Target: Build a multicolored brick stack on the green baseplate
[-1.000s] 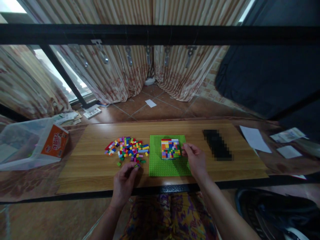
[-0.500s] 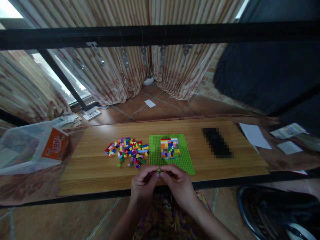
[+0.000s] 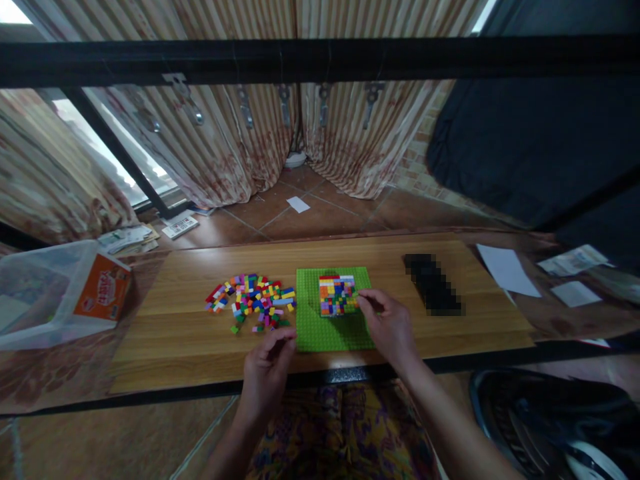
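Okay so there's a wooden bench with a green studded baseplate lying flat on it, close to the near edge; sitting on the baseplate, toward its far side, is a squarish block of bricks in a jumble of colours, with red and white along the far edge and orange down the left; just left of the baseplate there's a spread of loose bricks, pretty much every colour going, with a lime one at the near edge of the heap.

As for the hands, the right hand has thumb and forefinger drawn together right at the block's right edge; there's a bit of green by the fingertips, but I can't tell if that's a piece in the grip or just part of the block; the left hand is by the near left corner of the baseplate, fingers curled in toward the thumb, and I can't tell if anything's pinched in there.

Over on the right of the bench there's a dark pixelated slab; off to the left sits a clear plastic bin with an orange label.
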